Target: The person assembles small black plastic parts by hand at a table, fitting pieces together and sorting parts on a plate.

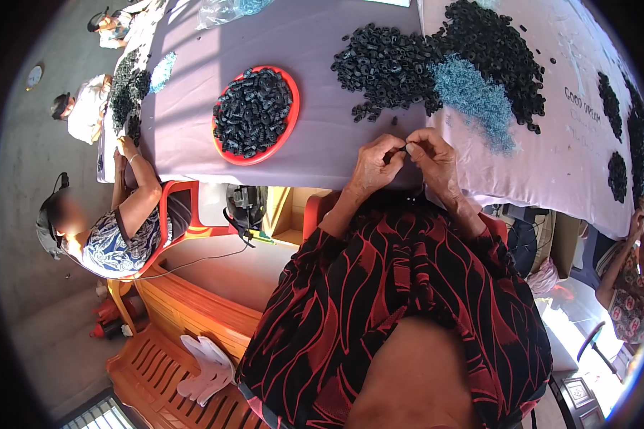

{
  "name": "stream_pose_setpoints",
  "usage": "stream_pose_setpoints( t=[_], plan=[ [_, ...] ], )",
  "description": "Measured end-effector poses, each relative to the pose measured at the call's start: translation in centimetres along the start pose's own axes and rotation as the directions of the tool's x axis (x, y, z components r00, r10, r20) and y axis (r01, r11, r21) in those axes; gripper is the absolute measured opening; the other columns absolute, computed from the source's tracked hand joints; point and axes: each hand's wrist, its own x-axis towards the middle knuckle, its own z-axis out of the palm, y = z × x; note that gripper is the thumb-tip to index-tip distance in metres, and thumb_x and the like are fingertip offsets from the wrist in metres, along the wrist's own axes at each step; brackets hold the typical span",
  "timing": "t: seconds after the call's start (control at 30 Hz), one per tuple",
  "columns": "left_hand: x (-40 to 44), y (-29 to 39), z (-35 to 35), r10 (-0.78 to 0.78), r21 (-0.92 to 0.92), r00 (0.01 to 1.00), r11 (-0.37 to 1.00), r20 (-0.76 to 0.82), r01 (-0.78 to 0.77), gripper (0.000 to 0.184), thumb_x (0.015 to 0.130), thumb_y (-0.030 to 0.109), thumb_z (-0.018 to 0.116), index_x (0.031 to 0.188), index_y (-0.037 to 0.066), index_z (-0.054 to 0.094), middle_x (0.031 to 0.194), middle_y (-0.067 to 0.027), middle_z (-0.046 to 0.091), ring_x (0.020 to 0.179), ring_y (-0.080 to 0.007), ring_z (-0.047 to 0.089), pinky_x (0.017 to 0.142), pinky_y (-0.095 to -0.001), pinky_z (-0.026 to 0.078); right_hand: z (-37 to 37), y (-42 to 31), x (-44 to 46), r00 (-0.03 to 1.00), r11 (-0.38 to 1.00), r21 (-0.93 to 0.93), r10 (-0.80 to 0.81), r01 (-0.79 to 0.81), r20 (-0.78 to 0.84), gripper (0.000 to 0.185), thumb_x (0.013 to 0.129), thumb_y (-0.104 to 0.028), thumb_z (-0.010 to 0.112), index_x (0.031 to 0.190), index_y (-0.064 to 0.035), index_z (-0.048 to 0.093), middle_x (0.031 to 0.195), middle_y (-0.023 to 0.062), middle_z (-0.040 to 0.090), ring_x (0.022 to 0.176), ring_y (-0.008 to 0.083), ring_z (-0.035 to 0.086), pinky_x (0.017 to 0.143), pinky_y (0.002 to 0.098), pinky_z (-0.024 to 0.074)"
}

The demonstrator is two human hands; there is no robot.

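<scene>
My left hand (376,164) and my right hand (436,163) meet at the table's near edge, both closed in a pinch. Between their fingertips is a small black part (403,149), mostly hidden by the fingers. Just beyond the hands lies a heap of small black ring-like parts (383,64). To its right, a pile of small clear-blue pieces (472,96) rests against a larger heap of black parts (490,43). Off to the left stands a red basin (293,118) full of ribbed black parts (250,114).
A purple-grey cloth (308,36) and a pale printed cloth (551,168) cover the table. A co-worker (122,236) sits at the left, others farther back, another person (626,293) at the right. White gloves (209,368) lie on an orange chair (164,372).
</scene>
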Motion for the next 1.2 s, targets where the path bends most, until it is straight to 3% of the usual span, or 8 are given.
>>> stream_pose_setpoints(
  t=[0.4, 0.53, 0.67, 0.8, 0.9, 1.13, 1.2],
  plan=[
    [-0.2, 0.0, 0.0, 0.028, -0.013, 0.999, 1.0, -0.016, -0.028, 0.011, 0.062, -0.002, 0.052, 0.072, 0.001, 0.047, 0.062, -0.0052, 0.048, 0.05, -0.01, 0.047, 0.046, -0.0206, 0.038, -0.3, 0.6, -0.4, 1.0, 0.999, -0.049, 0.005, -0.006, -0.023, 0.009, 0.067, 0.003, 0.049, 0.074, -0.0023, 0.048, 0.067, -0.0012, 0.042, 0.056, 0.0035, 0.04, 0.05, 0.0152, 0.0338],
    [-0.3, -0.4, -0.3, -0.083, -0.117, 0.996, 0.989, 0.034, 0.086, 0.011, 0.062, -0.001, 0.053, 0.071, 0.001, 0.047, 0.06, -0.0028, 0.048, 0.049, -0.007, 0.045, 0.046, -0.019, 0.037, -0.4, 0.6, -1.0, 0.997, 0.998, 0.015, 0.068, -0.068, -0.027, 0.009, 0.067, 0.003, 0.049, 0.075, -0.0021, 0.049, 0.068, -0.0009, 0.043, 0.056, 0.0037, 0.04, 0.049, 0.0152, 0.0334],
    [-0.4, -0.1, -0.2, -0.185, -0.187, 0.981, 0.963, 0.06, 0.193, 0.01, 0.063, -0.001, 0.053, 0.07, 0.002, 0.047, 0.058, -0.0002, 0.047, 0.05, -0.0042, 0.042, 0.046, -0.0177, 0.036, -0.8, 0.8, -0.4, 0.995, 0.983, -0.159, -0.096, 0.095, 0.006, 0.011, 0.066, 0.004, 0.048, 0.074, -0.0011, 0.05, 0.067, 0.002, 0.045, 0.056, 0.0072, 0.042, 0.049, 0.0175, 0.0346],
    [-0.2, -0.1, 0.0, -0.136, -0.186, 0.99, 0.972, 0.038, 0.141, 0.009, 0.063, -0.002, 0.052, 0.068, 0.002, 0.046, 0.057, 0.0007, 0.046, 0.049, -0.0029, 0.041, 0.045, -0.0172, 0.035, -0.9, -0.1, -0.2, 0.982, 0.898, -0.398, -0.172, 0.188, 0.076, 0.014, 0.065, 0.005, 0.047, 0.076, -0.0012, 0.051, 0.067, 0.0063, 0.048, 0.059, 0.0137, 0.047, 0.052, 0.0215, 0.0375],
    [-0.3, -0.2, 0.1, -0.142, -0.189, 0.989, 0.971, 0.035, 0.146, 0.009, 0.063, -0.002, 0.052, 0.068, 0.002, 0.046, 0.056, 0.0014, 0.045, 0.048, -0.0025, 0.04, 0.044, -0.0169, 0.034, -0.8, -0.9, -0.2, 0.954, 0.843, -0.446, -0.267, 0.301, 0.139, 0.016, 0.065, 0.006, 0.045, 0.078, -0.0016, 0.051, 0.069, 0.0078, 0.048, 0.062, 0.0164, 0.049, 0.054, 0.0228, 0.0385],
    [-0.6, -0.9, 0.1, -0.225, -0.296, 0.972, 0.925, 0.072, 0.236, 0.008, 0.065, -0.005, 0.048, 0.069, 0.001, 0.045, 0.059, 0.0014, 0.046, 0.054, -0.002, 0.041, 0.047, -0.0145, 0.033, -1.0, -1.1, -0.5, 0.948, 0.84, -0.441, -0.257, 0.316, 0.19, 0.017, 0.065, 0.007, 0.043, 0.079, -0.0007, 0.051, 0.07, 0.0092, 0.049, 0.063, 0.018, 0.049, 0.054, 0.0235, 0.0388],
    [-0.6, -0.9, 0.1, -0.233, -0.332, 0.969, 0.911, 0.079, 0.246, 0.008, 0.065, -0.005, 0.047, 0.069, 0.001, 0.045, 0.059, 0.0009, 0.046, 0.053, -0.0022, 0.041, 0.048, -0.0145, 0.033, -1.1, -1.3, 0.3, 0.965, 0.818, -0.512, -0.212, 0.262, 0.155, 0.016, 0.065, 0.004, 0.044, 0.079, -0.0021, 0.05, 0.069, 0.0094, 0.047, 0.062, 0.0203, 0.049, 0.054, 0.0254, 0.0392]
  ],
)
